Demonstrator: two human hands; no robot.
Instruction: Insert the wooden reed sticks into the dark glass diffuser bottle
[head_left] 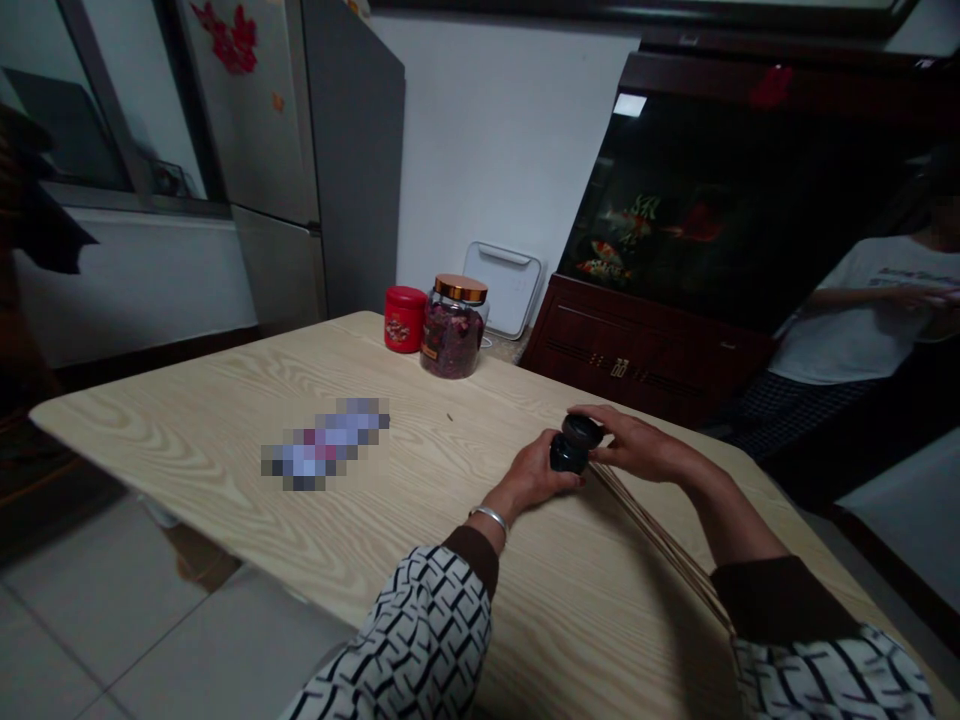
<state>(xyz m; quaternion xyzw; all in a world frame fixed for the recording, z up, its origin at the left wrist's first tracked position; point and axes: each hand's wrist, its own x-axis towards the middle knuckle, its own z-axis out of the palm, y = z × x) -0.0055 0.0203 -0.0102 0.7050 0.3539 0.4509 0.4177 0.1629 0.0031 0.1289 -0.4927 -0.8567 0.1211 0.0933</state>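
Note:
My left hand [534,476] is closed around a small black glossy jar [568,455] above the right part of the table. The fingers of my right hand [637,446] are closed on a dark round lid-like piece [582,430] at the top of the jar. Whether that piece is seated on the jar or lifted off it, I cannot tell. A bundle of thin brown strands or sticks [652,535] runs from beneath my right hand toward my right sleeve; how they are held is hidden.
On the pale wooden table [247,380] stand a red canister [405,320] and a glass jar of dried petals [452,335] with a copper-coloured lid. A blurred-out flat item [326,445] lies at left. Behind are a fridge [352,170] and a fish tank [697,210]. A person in a white top [870,310] is at right.

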